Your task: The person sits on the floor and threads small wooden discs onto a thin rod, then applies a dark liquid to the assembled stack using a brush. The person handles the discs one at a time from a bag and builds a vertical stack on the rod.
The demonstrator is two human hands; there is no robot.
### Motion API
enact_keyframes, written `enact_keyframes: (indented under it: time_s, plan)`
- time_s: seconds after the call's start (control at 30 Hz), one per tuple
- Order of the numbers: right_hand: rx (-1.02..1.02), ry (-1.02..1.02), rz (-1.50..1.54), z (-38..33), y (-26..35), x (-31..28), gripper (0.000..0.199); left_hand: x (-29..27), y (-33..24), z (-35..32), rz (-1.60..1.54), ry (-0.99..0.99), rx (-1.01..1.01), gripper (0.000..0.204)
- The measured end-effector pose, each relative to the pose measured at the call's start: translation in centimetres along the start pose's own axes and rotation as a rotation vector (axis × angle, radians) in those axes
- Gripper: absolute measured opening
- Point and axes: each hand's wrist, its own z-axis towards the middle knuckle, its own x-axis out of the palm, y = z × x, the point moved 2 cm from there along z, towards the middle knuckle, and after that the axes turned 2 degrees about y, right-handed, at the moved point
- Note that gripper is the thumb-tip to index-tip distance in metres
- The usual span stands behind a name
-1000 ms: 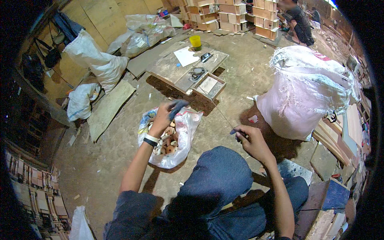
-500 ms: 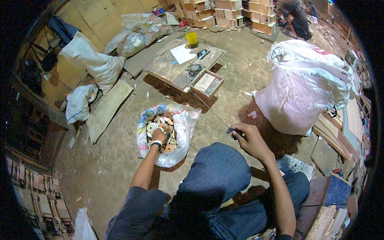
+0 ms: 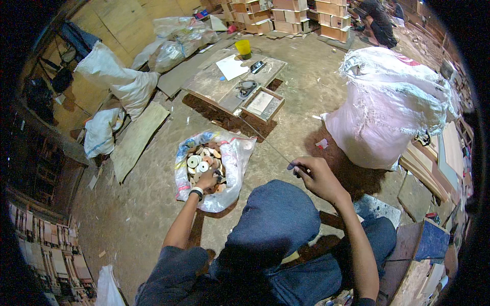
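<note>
My left hand (image 3: 207,179) reaches into a clear plastic bag (image 3: 234,193) on the floor. Its fingers are down among small wooden discs (image 3: 193,162), several with a hole in the middle; whether they grip one is hidden. Out over the floor, right of my knee, my right hand (image 3: 315,176) is closed, thumb and fingers pinching the end of a thin straight rod or taut wire (image 3: 274,148). Something dark shows at the fingertips. The line runs up and left to the near corner of a low wooden board table (image 3: 212,89).
On the table are a yellow cup (image 3: 243,47), white sheet (image 3: 231,68) and dark device (image 3: 248,88); a shallow wooden tray (image 3: 263,104) adjoins it. A bulky white sack (image 3: 380,115) stands right, more sacks (image 3: 127,84) left. Wooden boxes (image 3: 290,20) and people are behind.
My left hand has shifted slightly right and down within the bag, uncovering a pale disc with a hole. My right hand stays almost in place with the thin line.
</note>
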Motion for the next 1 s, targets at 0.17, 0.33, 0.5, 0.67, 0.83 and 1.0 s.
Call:
enact_keyframes:
  time_s: [0.17, 0.33, 0.5, 0.67, 0.83, 1.0]
  plan:
    - [-0.018, 0.011, -0.002, 0.2, 0.1, -0.1, 0.012, -2.3, -1.0, -0.4, -0.261, 0.318, -0.033, 0.043]
    - [-0.023, 0.022, 0.001, 0.4, 0.3, 0.0, 0.013, -3.6, -2.5, -1.4, -0.206, 0.441, 0.023, 0.051]
    - [0.003, 0.008, 0.002, 0.3, 0.2, -0.2, 0.012, -4.6, -4.5, -1.9, -0.266, 0.420, 0.119, 0.050]
    - [-0.030, 0.000, -0.029, 0.1, 0.1, 0.0, 0.013, -3.3, -4.0, -1.2, -0.187, 0.309, 0.021, 0.044]
    - [-0.057, 0.007, -0.002, 0.3, -0.2, 0.4, 0.013, -0.8, -1.2, 1.0, -0.294, 0.383, 0.009, 0.047]
    - [-0.047, 0.000, -0.023, 0.3, -0.3, 0.1, 0.013, -1.0, -2.2, 0.0, -0.245, 0.349, -0.054, 0.059]
